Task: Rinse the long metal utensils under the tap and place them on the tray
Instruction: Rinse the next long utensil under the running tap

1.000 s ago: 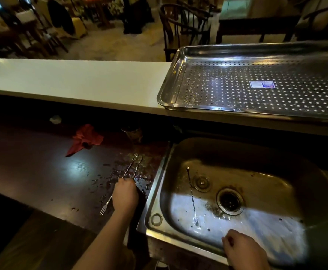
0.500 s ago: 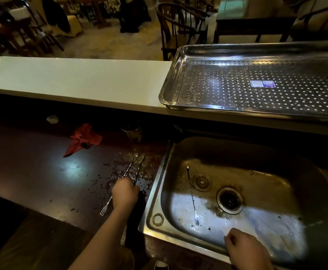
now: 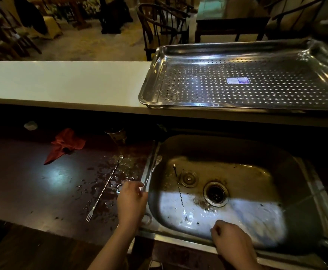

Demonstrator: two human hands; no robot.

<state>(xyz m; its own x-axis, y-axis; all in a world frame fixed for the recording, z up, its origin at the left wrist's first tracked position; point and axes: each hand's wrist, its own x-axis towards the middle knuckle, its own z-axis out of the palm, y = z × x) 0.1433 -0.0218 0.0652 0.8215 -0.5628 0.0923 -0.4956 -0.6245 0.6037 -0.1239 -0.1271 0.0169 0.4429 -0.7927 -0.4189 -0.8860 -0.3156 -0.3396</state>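
My left hand [image 3: 131, 201] pinches a long twisted bar spoon [image 3: 152, 171] by its lower end and holds it over the left rim of the steel sink [image 3: 307, 178]. A second long utensil [image 3: 104, 188] with a fork tip lies on the wet dark counter to the left. A third one [image 3: 180, 192] lies in the sink basin, fork end toward me. My right hand [image 3: 231, 242] rests with curled fingers at the sink's near edge, holding nothing. The perforated steel tray [image 3: 153, 82] sits on the white ledge behind the sink, with no utensils on it.
A red cloth [image 3: 65, 144] and a metal cup [image 3: 117, 134] sit at the back of the dark counter [image 3: 23, 182]. The drain [image 3: 215, 193] and a loose plug [image 3: 188, 178] are in the basin. Chairs and tables stand beyond the white ledge [image 3: 62, 82]. No tap is visible.
My left hand has picked one of the two utensils off the counter and carried it right, over the sink rim. My right hand stayed at the sink's front edge.
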